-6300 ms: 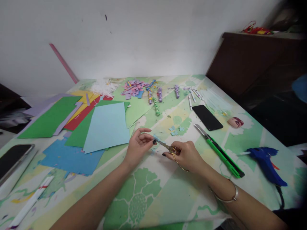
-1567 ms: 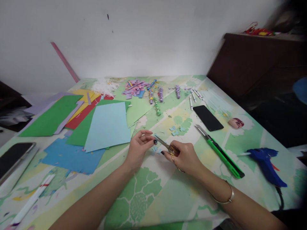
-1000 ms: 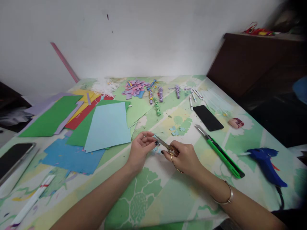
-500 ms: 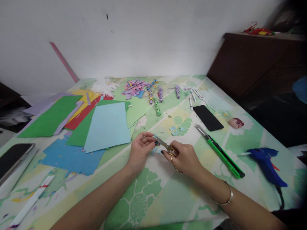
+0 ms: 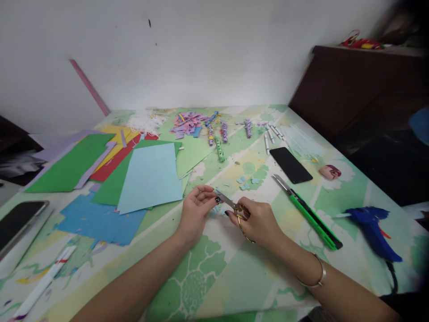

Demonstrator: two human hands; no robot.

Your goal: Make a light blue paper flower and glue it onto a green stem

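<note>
My right hand [image 5: 259,222] is closed on small gold-handled scissors [image 5: 231,204], whose blades point up and left toward my left hand [image 5: 195,211]. My left hand pinches a tiny light-blue paper piece [image 5: 218,200] at the blade tips; the piece is mostly hidden by fingers. Small light-blue cut-outs [image 5: 246,182] lie on the green patterned tablecloth [image 5: 214,277] just beyond the scissors.
Coloured paper sheets [image 5: 147,176] lie to the left. A green utility knife [image 5: 308,213], a black phone [image 5: 290,164] and a blue glue gun [image 5: 372,230] sit to the right. Paper scraps and rolled pieces [image 5: 201,125] lie at the back. Another phone [image 5: 18,221] is far left.
The scissors' tips have stayed at my left fingertips while my left fingers curled closer round the small blue piece. Both hands have barely shifted.
</note>
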